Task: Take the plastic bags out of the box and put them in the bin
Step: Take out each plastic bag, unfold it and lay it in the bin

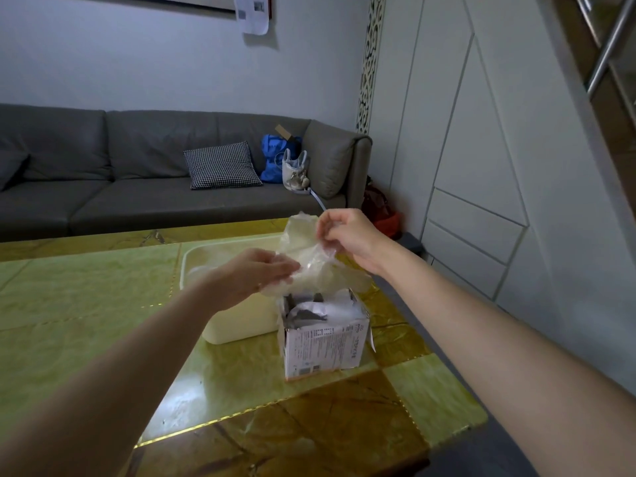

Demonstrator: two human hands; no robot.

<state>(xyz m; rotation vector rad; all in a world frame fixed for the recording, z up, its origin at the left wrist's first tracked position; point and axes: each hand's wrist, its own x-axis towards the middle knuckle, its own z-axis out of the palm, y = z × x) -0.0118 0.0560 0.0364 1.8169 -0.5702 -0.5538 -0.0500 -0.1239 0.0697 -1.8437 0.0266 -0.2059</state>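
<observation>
A small white cardboard box (325, 344) with a torn-open top stands on the green-and-gold table (86, 304). Just above it hangs a crumpled clear plastic bag (306, 256). My right hand (347, 237) pinches the bag's upper edge. My left hand (258, 275) lies against the bag's lower left side with its fingers nearly straight. More crumpled plastic shows inside the box's top. Behind and left of the box sits a cream plastic bin (237, 321), with something pale inside it that I cannot make out.
A grey sofa (137, 187) runs behind the table, with a checked cushion (222, 165), a blue bag (275, 160) and a small white bag (294, 168) on it. White wall panels (481, 166) stand to the right. The table's right edge lies close to the box.
</observation>
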